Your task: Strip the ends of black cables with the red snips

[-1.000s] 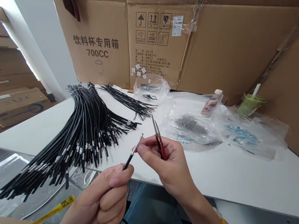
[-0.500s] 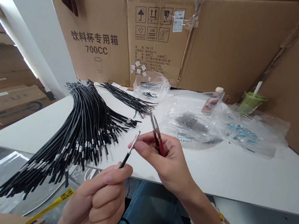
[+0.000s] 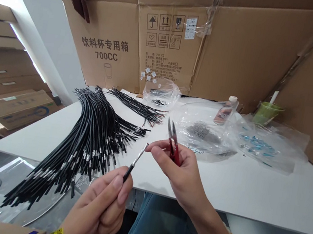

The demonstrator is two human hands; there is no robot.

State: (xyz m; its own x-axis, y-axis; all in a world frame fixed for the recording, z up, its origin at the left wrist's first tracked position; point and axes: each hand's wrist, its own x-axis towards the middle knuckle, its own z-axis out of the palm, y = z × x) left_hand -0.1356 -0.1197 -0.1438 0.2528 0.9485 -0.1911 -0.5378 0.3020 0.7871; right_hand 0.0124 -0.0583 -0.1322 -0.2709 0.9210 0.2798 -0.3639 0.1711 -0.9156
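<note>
My left hand (image 3: 104,199) is closed around a black cable (image 3: 128,172), whose stripped silvery end (image 3: 140,154) points up and right. My right hand (image 3: 181,168) holds red-handled snips (image 3: 175,149) in its palm, blades up and parted. Its thumb and index fingertip are near the tip of the stripped end; whether they touch it I cannot tell. A large bundle of black cables (image 3: 91,130) lies to the left on the white table (image 3: 251,191), its lower ends hanging over the front edge. Behind it is a smaller bundle of thin wires (image 3: 137,106).
Clear bags hold small dark parts (image 3: 159,97), grey metal pieces (image 3: 198,131) and blue pieces (image 3: 259,145). At the back are a bottle (image 3: 225,111) and a green cup (image 3: 267,111). Tall cardboard (image 3: 244,48) stands behind the table. More boxes (image 3: 23,110) are at the far left.
My right thumb and index finger have moved off the stripped end to its tip side. The snips are more upright, their blades visibly parted. The view has shifted slightly.
</note>
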